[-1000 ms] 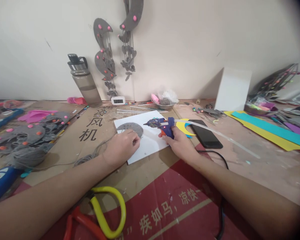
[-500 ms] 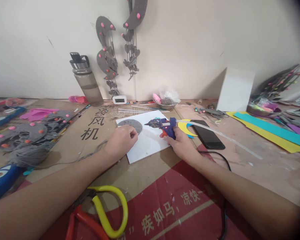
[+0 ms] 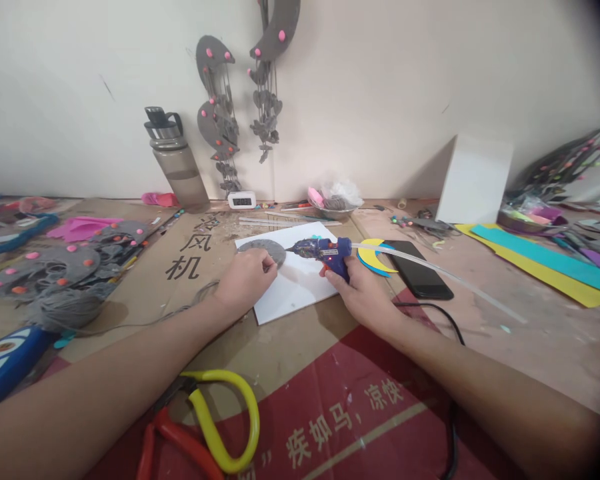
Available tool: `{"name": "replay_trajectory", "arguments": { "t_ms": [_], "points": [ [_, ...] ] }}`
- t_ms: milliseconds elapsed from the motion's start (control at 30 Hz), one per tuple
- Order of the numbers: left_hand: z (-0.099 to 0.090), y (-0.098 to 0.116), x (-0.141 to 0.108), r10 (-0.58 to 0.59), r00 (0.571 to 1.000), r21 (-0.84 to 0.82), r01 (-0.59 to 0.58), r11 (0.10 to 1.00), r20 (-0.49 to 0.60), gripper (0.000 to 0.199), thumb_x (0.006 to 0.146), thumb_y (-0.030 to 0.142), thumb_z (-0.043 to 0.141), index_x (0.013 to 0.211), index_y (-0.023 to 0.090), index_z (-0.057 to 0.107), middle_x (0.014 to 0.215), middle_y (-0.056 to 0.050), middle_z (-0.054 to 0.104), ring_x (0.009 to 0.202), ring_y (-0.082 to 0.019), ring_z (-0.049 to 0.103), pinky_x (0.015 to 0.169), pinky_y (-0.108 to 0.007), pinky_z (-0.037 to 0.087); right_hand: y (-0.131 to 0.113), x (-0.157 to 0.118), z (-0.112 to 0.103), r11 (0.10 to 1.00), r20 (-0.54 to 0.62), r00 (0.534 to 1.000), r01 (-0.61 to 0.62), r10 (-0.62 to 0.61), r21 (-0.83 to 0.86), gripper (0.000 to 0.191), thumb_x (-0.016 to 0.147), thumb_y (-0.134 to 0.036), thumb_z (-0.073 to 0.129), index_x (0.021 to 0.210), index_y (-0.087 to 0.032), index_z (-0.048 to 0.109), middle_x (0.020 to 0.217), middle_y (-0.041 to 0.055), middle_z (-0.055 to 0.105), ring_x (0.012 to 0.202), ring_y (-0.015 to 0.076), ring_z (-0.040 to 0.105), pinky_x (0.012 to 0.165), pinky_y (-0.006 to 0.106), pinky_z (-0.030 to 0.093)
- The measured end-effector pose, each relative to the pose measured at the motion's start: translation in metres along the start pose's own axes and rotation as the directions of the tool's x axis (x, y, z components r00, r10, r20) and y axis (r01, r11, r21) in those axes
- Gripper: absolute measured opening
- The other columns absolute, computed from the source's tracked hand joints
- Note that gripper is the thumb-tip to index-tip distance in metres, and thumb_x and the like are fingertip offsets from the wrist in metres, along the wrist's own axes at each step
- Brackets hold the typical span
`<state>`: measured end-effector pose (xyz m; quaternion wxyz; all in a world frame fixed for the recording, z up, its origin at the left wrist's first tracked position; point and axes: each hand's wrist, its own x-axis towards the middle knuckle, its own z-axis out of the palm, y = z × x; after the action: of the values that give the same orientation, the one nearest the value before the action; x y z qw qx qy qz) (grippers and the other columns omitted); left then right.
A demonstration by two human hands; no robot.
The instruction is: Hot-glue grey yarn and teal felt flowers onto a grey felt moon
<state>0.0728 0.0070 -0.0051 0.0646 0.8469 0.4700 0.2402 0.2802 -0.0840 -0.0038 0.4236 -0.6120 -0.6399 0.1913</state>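
My right hand [image 3: 363, 287] is wrapped round a blue glue gun [image 3: 330, 252], with a long clear glue stick [image 3: 430, 265] coming out of its back. Its nozzle points left, at the right edge of a grey felt disc [image 3: 267, 251]. The disc lies on a white board [image 3: 300, 293]. My left hand [image 3: 245, 280] is closed over the disc's lower part, thumb and finger pinched together; whatever they hold is too small to make out. Grey yarn [image 3: 65, 307] trails from a ball at the left towards my left wrist.
Scissors [image 3: 225, 413] with yellow and red handles lie in front. A phone [image 3: 423, 270] and yellow and blue crescents [image 3: 375, 257] are at the right. A bottle [image 3: 177, 160], a small clock [image 3: 241, 200] and a bowl [image 3: 335, 212] stand along the wall.
The glue gun's nozzle has come slightly left, up to the disc's right edge. My left hand keeps its pinch over the disc. The whole view has shifted slightly.
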Motion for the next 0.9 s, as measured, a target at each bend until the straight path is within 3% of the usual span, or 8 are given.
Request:
{"name": "replay_trajectory", "arguments": {
  "t_ms": [200,467,633,900],
  "points": [
    [0.0,0.002,0.001,-0.01,1.0,0.048,0.009,0.999,0.007,0.016,0.078,0.025,0.048,0.069,0.02,0.059,0.079,-0.003,0.067,0.075,-0.018,0.059,0.066,-0.028,0.042,-0.007,0.002,-0.002,0.991,0.034,0.995,0.095,-0.092,-0.092,0.03,0.09,-0.034,0.044,0.115,-0.019,0.049,0.114,0.0099,0.059,0.106,0.0237,0.054,0.093,0.039,0.04],
    [-0.004,0.005,0.002,-0.039,0.997,0.057,0.035,0.998,0.066,0.016,0.077,0.025,0.048,0.069,0.02,0.061,0.078,-0.004,0.068,0.075,-0.018,0.059,0.065,-0.028,0.04,-0.004,0.011,0.004,0.987,0.081,0.997,-0.003,0.016,-0.16,0.02,0.088,-0.033,0.045,0.099,-0.019,0.055,0.1,0.0089,0.062,0.092,0.0225,0.057,0.082,0.036,0.043],
    [-0.004,0.001,0.003,-0.008,0.999,0.005,0.008,1.0,0.053,0.017,0.078,0.025,0.048,0.068,0.02,0.06,0.079,-0.003,0.068,0.074,-0.018,0.059,0.063,-0.027,0.039,0.001,0.008,0.007,0.994,0.072,0.997,-0.026,0.033,-0.107,0.022,0.088,-0.035,0.046,0.101,-0.019,0.054,0.1,0.0082,0.063,0.092,0.022,0.057,0.082,0.036,0.043],
    [-0.003,-0.001,0.004,-0.097,0.994,-0.096,0.102,0.99,0.051,0.018,0.077,0.025,0.049,0.066,0.02,0.062,0.074,-0.001,0.069,0.07,-0.017,0.06,0.062,-0.027,0.04,-0.002,0.008,0.006,0.991,0.098,0.994,-0.034,0.047,-0.132,0.022,0.087,-0.033,0.046,0.101,-0.018,0.054,0.104,0.009,0.062,0.094,0.0229,0.056,0.083,0.037,0.043]
  ]
}}
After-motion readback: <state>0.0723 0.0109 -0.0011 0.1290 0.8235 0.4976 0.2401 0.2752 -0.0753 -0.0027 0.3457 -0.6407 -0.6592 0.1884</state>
